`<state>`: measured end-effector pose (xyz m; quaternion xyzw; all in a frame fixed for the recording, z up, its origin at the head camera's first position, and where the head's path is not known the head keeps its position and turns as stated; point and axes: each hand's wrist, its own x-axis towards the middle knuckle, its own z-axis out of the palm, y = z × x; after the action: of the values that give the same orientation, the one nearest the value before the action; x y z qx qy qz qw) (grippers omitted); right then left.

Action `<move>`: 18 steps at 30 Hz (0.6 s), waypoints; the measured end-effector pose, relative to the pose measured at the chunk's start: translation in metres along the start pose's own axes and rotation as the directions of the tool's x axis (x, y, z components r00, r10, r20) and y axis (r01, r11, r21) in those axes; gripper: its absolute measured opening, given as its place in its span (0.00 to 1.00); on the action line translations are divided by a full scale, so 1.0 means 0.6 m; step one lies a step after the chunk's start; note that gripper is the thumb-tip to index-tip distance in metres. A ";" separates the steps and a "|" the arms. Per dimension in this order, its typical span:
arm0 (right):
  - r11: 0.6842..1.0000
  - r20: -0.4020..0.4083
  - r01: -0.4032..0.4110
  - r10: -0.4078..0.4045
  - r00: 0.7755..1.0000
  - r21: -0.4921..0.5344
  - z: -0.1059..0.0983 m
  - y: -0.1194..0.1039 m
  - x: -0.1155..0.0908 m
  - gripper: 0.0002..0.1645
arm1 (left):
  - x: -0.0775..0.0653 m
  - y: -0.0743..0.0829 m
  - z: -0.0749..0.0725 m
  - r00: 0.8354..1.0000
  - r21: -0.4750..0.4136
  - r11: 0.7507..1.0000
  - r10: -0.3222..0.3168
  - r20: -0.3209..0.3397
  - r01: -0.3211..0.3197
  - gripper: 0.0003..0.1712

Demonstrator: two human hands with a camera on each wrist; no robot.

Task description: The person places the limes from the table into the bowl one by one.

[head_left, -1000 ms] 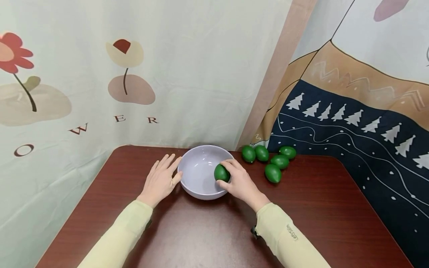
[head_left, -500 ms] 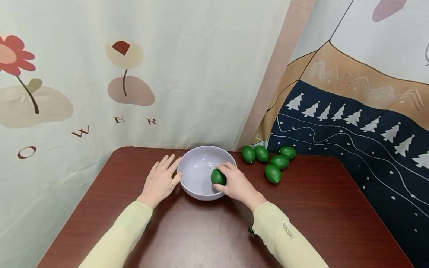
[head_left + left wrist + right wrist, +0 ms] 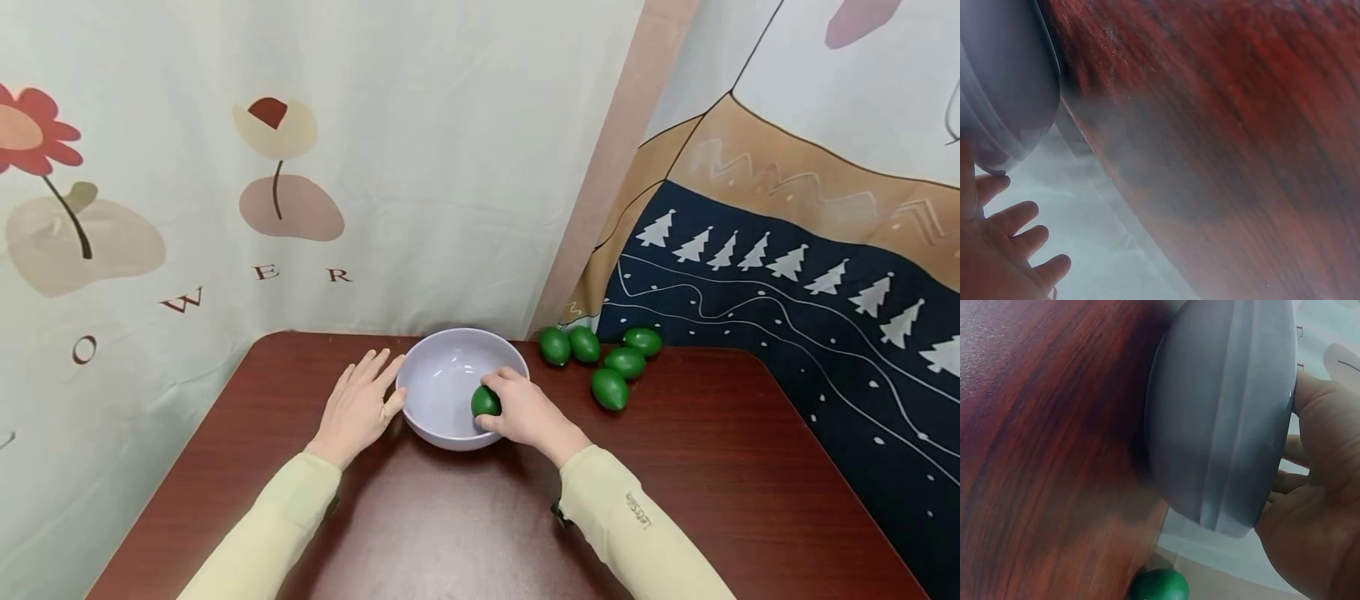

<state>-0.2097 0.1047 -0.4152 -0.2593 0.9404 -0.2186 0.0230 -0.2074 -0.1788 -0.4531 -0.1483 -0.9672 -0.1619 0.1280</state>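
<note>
A pale lavender bowl (image 3: 442,383) stands near the table's back edge, between both hands. Inside its right part, my right hand (image 3: 525,412) grips a dark green lime (image 3: 486,402) between thumb and fingers. From the right wrist view, the bowl's outer wall (image 3: 1216,412) hides the lime, and the hand (image 3: 1322,481) reaches over the rim. My left hand (image 3: 360,408) lies with fingers spread, thumb and fingertips right at the bowl's left rim. In the left wrist view its fingers (image 3: 1019,219) extend beside the underside of the bowl (image 3: 1010,75).
Several green limes (image 3: 609,388) lie loosely grouped on the table right of the bowl; one lime (image 3: 1160,585) shows low in the right wrist view. The reddish-brown table (image 3: 450,517) ends at a printed curtain (image 3: 420,167) behind.
My right hand has moved the lime a little left and lower into the bowl, still gripping it. The left hand has stayed in place at the rim.
</note>
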 end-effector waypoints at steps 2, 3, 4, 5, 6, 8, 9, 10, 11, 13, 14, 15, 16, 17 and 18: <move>1.000 0.016 -0.005 0.005 1.000 -0.015 0.001 -0.001 0.002 0.33 | -0.001 -0.001 0.000 1.000 -0.002 1.000 -0.003 0.005 0.003 0.33; 1.000 0.023 -0.006 0.007 1.000 -0.025 0.001 -0.002 0.003 0.33 | -0.001 -0.001 0.000 1.000 -0.001 1.000 -0.003 0.006 0.003 0.33; 0.999 0.032 -0.009 0.010 0.999 -0.035 0.001 -0.003 0.005 0.32 | -0.002 -0.001 0.000 1.000 -0.002 1.000 -0.005 0.007 0.005 0.33; 0.999 0.038 -0.012 0.013 0.999 -0.047 0.001 -0.004 0.006 0.31 | -0.002 -0.001 0.001 1.000 -0.002 1.000 -0.005 0.007 0.005 0.33; 0.998 0.045 -0.014 0.017 0.999 -0.060 0.001 -0.005 0.007 0.30 | -0.002 -0.001 0.001 1.000 -0.002 1.000 -0.005 0.007 0.005 0.33; 0.996 0.059 -0.019 0.024 0.998 -0.082 0.000 -0.007 0.009 0.29 | -0.002 -0.002 0.001 1.000 0.000 1.000 -0.005 0.006 0.005 0.33; 0.995 0.066 -0.020 0.027 0.997 -0.093 -0.001 -0.009 0.010 0.29 | -0.002 -0.002 0.002 1.000 0.002 1.000 -0.005 0.006 0.005 0.33; 0.994 0.070 -0.021 0.028 0.997 -0.104 -0.001 -0.010 0.011 0.29 | -0.002 -0.002 0.002 1.000 0.002 1.000 -0.005 0.006 0.005 0.33; 0.993 0.071 -0.020 0.029 0.997 -0.114 -0.001 -0.011 0.012 0.28 | -0.002 -0.003 0.002 1.000 0.003 1.000 -0.004 0.006 0.004 0.33; 0.992 0.077 -0.024 0.033 0.997 -0.127 -0.001 -0.013 0.013 0.28 | -0.002 -0.003 0.002 1.000 0.005 1.000 -0.005 0.006 0.005 0.33; 0.991 0.078 -0.026 0.036 0.996 -0.130 -0.001 -0.014 0.013 0.28 | -0.002 -0.003 0.002 1.000 0.006 1.000 -0.004 0.005 0.004 0.33; 0.991 0.078 -0.029 0.040 0.996 -0.131 -0.002 -0.015 0.013 0.28 | -0.001 -0.002 0.002 1.000 0.006 1.000 -0.004 0.004 0.004 0.33; 0.991 0.078 -0.033 0.044 0.996 -0.132 -0.002 -0.016 0.014 0.27 | -0.001 -0.002 0.002 1.000 0.007 1.000 -0.003 0.003 0.003 0.33; 0.990 0.079 -0.038 0.048 0.996 -0.133 -0.002 -0.017 0.014 0.27 | -0.001 -0.002 0.002 1.000 0.007 1.000 -0.002 0.002 0.002 0.33; 0.990 0.081 -0.041 0.052 0.995 -0.131 -0.002 -0.017 0.014 0.27 | 0.000 -0.001 0.002 1.000 0.007 1.000 -0.001 0.001 0.001 0.33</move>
<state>-0.2121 0.0929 -0.4091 -0.2470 0.9567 -0.1454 0.0508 -0.2077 -0.1793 -0.4544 -0.1475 -0.9679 -0.1585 0.1278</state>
